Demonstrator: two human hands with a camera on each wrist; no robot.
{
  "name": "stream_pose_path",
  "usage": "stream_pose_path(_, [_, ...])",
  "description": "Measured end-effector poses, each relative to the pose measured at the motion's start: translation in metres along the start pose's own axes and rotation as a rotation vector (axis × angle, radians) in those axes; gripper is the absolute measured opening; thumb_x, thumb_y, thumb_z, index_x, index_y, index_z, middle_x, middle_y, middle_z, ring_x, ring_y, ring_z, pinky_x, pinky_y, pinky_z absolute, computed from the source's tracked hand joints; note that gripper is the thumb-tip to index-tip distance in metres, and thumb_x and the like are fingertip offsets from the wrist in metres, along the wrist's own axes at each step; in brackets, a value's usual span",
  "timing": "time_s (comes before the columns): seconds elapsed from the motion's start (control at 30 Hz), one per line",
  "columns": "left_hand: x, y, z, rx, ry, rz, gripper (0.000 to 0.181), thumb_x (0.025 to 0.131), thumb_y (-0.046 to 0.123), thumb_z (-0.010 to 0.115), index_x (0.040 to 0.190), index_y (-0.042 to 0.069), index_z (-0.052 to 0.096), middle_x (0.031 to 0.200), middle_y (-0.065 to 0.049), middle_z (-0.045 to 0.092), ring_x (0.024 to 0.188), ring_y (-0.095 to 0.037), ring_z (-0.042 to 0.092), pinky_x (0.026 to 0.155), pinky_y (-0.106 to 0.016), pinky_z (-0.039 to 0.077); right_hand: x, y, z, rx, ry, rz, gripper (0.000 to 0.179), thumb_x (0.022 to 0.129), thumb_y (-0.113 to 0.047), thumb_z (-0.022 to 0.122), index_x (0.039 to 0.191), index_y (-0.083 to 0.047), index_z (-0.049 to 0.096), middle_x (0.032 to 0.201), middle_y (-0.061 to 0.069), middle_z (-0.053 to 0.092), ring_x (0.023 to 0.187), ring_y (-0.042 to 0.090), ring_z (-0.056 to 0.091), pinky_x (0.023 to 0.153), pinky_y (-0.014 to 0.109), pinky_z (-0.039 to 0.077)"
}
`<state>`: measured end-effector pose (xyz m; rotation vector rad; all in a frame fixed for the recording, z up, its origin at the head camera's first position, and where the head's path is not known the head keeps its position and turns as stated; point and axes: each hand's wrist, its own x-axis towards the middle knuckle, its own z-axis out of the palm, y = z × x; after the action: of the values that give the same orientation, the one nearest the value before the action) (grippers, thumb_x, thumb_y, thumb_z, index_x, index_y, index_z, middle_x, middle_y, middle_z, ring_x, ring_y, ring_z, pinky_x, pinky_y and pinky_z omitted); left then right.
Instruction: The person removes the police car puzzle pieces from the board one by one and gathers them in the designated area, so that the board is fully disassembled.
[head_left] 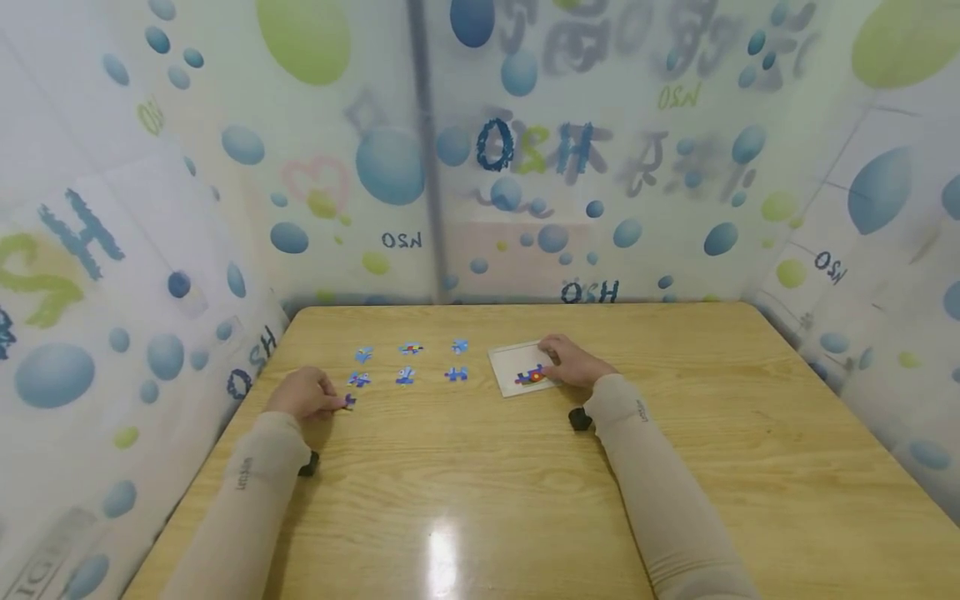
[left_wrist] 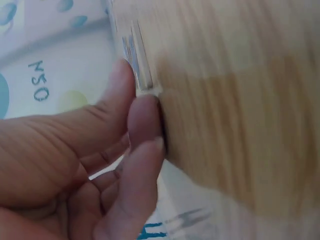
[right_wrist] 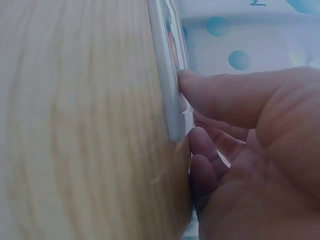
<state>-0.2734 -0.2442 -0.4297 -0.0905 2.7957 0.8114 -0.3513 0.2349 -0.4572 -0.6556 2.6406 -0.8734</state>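
My left hand (head_left: 303, 394) is at the table's left side, thumb and fingertips pinching a small dark purple-blue jigsaw piece (head_left: 349, 401) at the tabletop. In the left wrist view, the left thumb and curled fingers (left_wrist: 143, 117) meet beside a flat edge seen nearly side-on. A pale square puzzle tray (head_left: 513, 385) lies right of centre, with some joined red, yellow and blue pieces (head_left: 529, 375) inside. My right hand (head_left: 577, 363) holds the tray's right side. Its thumb (right_wrist: 215, 95) reaches over the rim in the right wrist view; the fingers curl beside it, partly hidden.
Several loose blue jigsaw pieces lie in two rows between the hands, among them a piece with an eye (head_left: 405, 375) and a red-yellow one (head_left: 411, 348). The wooden table (head_left: 450, 467) meets a patterned curtain wall (head_left: 517, 250) at the back.
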Motion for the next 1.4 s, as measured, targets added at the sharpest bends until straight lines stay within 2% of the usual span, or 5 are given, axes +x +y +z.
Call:
stream_pose_path(0.3, [0.0,-0.002,-0.011,-0.109,-0.126,0.01,0.026,0.097,0.021,0.07,0.105,-0.002,0.063,0.088,-0.01,0.069,0.076,-0.019,0.066,0.067,-0.034,0.056,0.001,0.0,0.001,0.002,-0.01,0.007,0.054,0.104,-0.011,0.057,0.149,0.01,0.037,0.158,0.031,0.023,0.147,0.045,0.024,0.12,0.055,0.024])
stream_pose_path(0.57, [0.003,0.064,-0.016,-0.081,-0.144,0.164,0.033,0.1,0.029,0.067,0.116,0.0,0.061,0.104,-0.019,0.069,0.091,-0.031,0.068,0.08,-0.044,0.057,0.004,-0.005,0.001,0.049,0.012,0.055,0.052,0.104,-0.014,0.058,0.149,0.003,0.041,0.161,0.025,0.023,0.15,0.041,0.021,0.123,0.053,0.018])
stream_pose_path(0.8, [0.018,0.114,0.021,-0.116,-0.2,0.317,0.024,0.099,0.028,0.068,0.111,0.007,0.065,0.105,-0.014,0.07,0.091,-0.028,0.069,0.078,-0.039,0.057,0.0,-0.008,0.003,0.049,-0.004,0.077,0.052,0.105,-0.015,0.057,0.15,0.003,0.04,0.162,0.026,0.022,0.15,0.043,0.021,0.122,0.054,0.019])
stream_pose_path(1.07, [0.032,0.175,0.073,-0.207,-0.262,0.33,0.034,0.101,0.023,0.065,0.128,0.001,0.058,0.11,-0.018,0.066,0.083,-0.027,0.068,0.071,-0.037,0.06,-0.002,-0.007,0.004,0.063,-0.007,0.072,0.052,0.105,-0.014,0.057,0.15,0.004,0.04,0.161,0.027,0.021,0.149,0.043,0.022,0.121,0.054,0.021])
stream_pose_path(1.4, [0.05,0.218,0.117,0.062,-0.153,0.403,0.037,0.1,0.024,0.066,0.129,0.001,0.063,0.125,-0.013,0.067,0.11,-0.026,0.065,0.095,-0.041,0.053,-0.001,-0.007,0.0,0.038,0.002,0.034,0.051,0.104,-0.012,0.058,0.148,0.007,0.04,0.158,0.029,0.025,0.147,0.044,0.024,0.121,0.055,0.023])
